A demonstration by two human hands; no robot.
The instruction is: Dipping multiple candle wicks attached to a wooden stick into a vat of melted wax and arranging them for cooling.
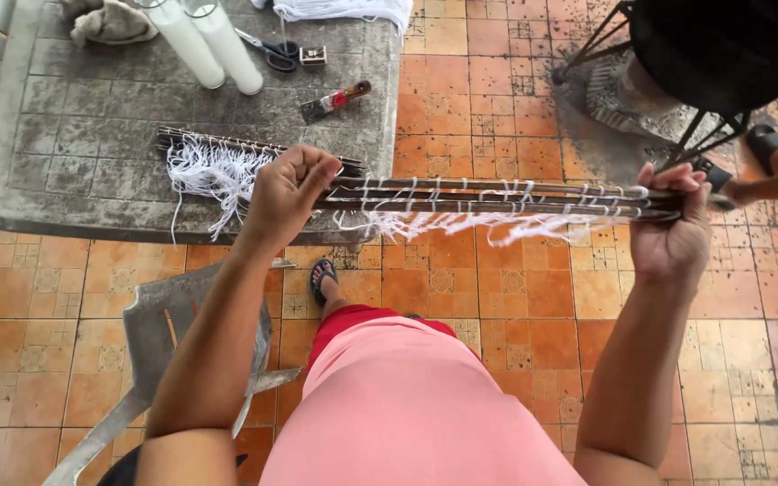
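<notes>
I hold a bundle of thin dark rods (497, 198) level in front of me, white string looped around it with frayed ends hanging below. My left hand (285, 193) pinches the strings near the bundle's left end. My right hand (673, 229) grips the right end of the rods. A second set of rods with a white fringe (213, 166) lies on the grey table (65, 193), just left of my left hand.
On the table stand two tall white candles (209, 45), with scissors (272, 49), a small brush (335, 99), a rag (110, 22) and white cloth (344, 9). A grey chair (155, 333) is lower left. A black stool (722, 54) and another person's foot (767, 144) are upper right.
</notes>
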